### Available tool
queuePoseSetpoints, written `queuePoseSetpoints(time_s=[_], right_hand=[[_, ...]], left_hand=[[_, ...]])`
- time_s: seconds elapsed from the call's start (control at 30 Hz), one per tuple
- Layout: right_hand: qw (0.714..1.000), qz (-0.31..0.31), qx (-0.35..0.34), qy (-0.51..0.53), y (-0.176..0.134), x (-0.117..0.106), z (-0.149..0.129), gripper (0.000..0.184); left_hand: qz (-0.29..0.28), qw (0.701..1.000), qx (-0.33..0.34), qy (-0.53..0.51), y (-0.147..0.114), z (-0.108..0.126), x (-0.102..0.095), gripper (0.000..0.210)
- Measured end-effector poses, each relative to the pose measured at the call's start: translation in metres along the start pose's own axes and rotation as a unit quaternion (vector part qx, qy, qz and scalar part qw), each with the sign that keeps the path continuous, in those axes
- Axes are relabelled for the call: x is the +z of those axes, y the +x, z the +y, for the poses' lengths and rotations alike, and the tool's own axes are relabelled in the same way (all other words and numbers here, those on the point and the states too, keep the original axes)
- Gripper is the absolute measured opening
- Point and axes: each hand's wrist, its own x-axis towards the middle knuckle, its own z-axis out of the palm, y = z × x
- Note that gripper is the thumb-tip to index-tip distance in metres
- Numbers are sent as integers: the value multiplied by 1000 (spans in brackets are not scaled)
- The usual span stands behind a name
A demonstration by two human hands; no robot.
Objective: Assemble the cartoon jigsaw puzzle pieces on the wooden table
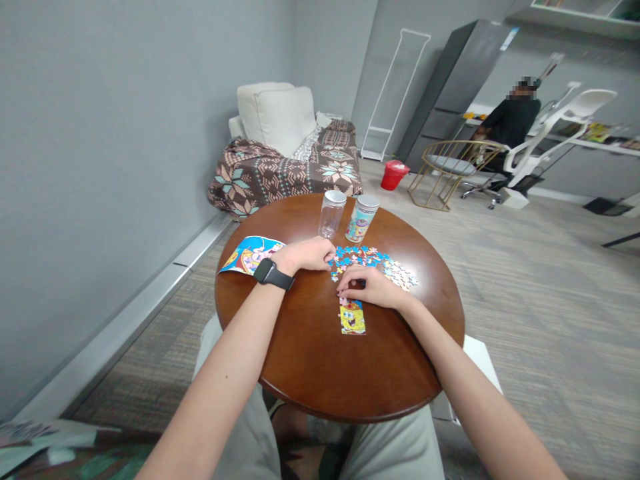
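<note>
- Here, a partly joined jigsaw block (353,319) lies flat on the round brown surface (310,360), showing a yellow cartoon face with big eyes; every place below is told from this block.
- Right at its far edge is the right hand (373,287), fingers bent and thumb near the index finger; whether a piece is pinched between them, I cannot tell.
- Beyond the block and to its left is the left hand (313,255), curled at the edge of the loose pieces, its grip hidden from view; the two hands are apart from each other.
- A black watch (273,273) sits on the left wrist, also left of the block.
- Just beyond the block and toward its right spread the loose pieces (397,272), blue, pink and pale.
- Well left of the block lies a colourful printed sheet (247,255), partly behind the left wrist.
- Farther beyond the block stand a clear jar (330,219) and, just right of it, a printed jar (361,221), both with pale lids.
- Far past the block, off the surface, are a sofa (290,175) under a patterned cover, a red bin (395,175) and, to the right, a person in black (517,123).
</note>
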Motion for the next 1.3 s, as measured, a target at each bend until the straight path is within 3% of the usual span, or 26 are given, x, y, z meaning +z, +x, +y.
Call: queuePoseSetpoints(time_s=[0.63,0.9,1.07,1.2,1.3], right_hand=[[993,27,77,80,-4,-4,-2,20],[1000,1,-15,23,-3,-4,1,20],[1000,-5,-20,11,-2,-6,-3,18],[1000,-1,-12,13,-3,-6,-4,18],[1000,-4,-9,14,-3,-5,-3,18]], left_hand=[[-9,1000,-7,2,-1,3,-1,20],[-6,1000,2,-6,-1,0,1,23],[-2,1000,-6,-7,0,0,0,23],[26,1000,-8,-15,-8,12,-14,18],[-7,999,-39,-19,-30,38,-25,20]])
